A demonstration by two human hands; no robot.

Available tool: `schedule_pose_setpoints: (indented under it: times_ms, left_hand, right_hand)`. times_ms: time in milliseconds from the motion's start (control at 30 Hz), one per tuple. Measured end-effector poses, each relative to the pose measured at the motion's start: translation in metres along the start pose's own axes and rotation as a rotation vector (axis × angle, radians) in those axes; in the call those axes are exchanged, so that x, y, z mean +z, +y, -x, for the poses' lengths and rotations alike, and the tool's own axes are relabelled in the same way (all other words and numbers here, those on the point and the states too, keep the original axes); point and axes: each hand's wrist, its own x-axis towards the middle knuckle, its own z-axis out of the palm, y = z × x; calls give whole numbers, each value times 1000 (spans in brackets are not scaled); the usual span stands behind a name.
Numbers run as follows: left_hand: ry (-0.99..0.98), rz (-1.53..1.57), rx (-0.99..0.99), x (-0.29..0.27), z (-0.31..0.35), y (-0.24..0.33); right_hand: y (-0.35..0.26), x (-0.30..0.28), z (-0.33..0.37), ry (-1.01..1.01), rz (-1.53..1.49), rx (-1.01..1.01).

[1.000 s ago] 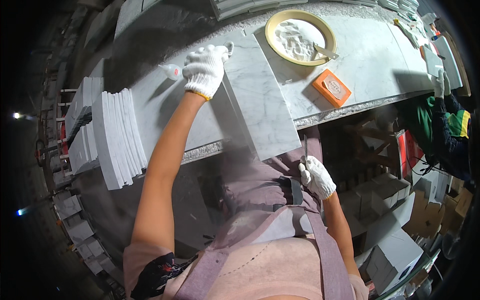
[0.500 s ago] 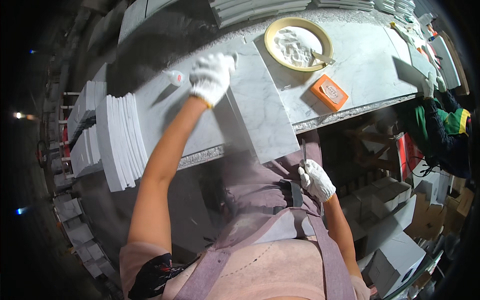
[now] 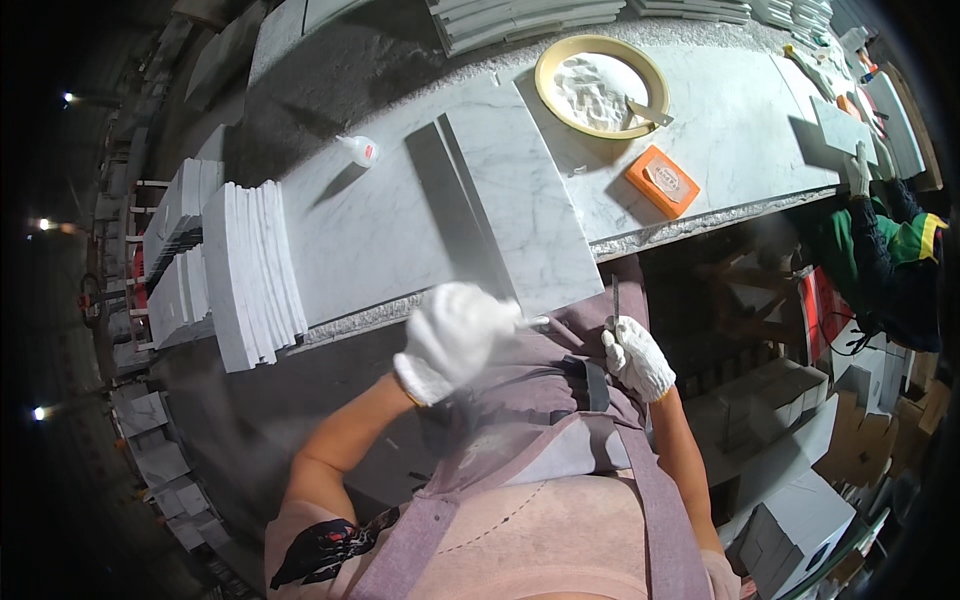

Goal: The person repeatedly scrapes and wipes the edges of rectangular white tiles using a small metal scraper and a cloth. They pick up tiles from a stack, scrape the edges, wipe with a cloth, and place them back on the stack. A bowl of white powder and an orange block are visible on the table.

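Right hand [image 3: 640,360]: grip closed on a thin, narrow tool [image 3: 615,300], which points away from the body. Left hand [image 3: 456,336]: blurred, near the near end of the marbled slab [image 3: 532,190]; whether its grip is open or closed cannot be told. The slab lies across the desk [image 3: 735,110], near end projecting past the front edge. Expect a heavy, stiff, smooth piece with brittle corners; take hold by both long edges. Right of the slab: bowl [image 3: 543,88] of white powder, orange box [image 3: 662,182]. Left: small bottle [image 3: 362,151].
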Motion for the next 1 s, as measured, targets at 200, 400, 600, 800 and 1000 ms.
schedule_pose_setpoints:
  times_ms: [200, 400, 600, 800, 1000]
  left_hand:
    - [144, -248, -542, -5, -46, -86]
    - [-210, -353, -569, 20, -61, -117]
    - [158, -490, -515, 31, -47, -100]
    - [-381, -396, -44, 48, -47, -5]
    - [-30, 491, 251, 34, -23, 9]
  right_hand:
    - [6, -1, 1, -110, 22, 16]
    - [8, 4, 8, -15, -141, 147]
    - [8, 4, 5, -17, -129, 100]
    - [13, 6, 5, 56, -120, 22]
    - [47, 7, 2, 50, -299, 23]
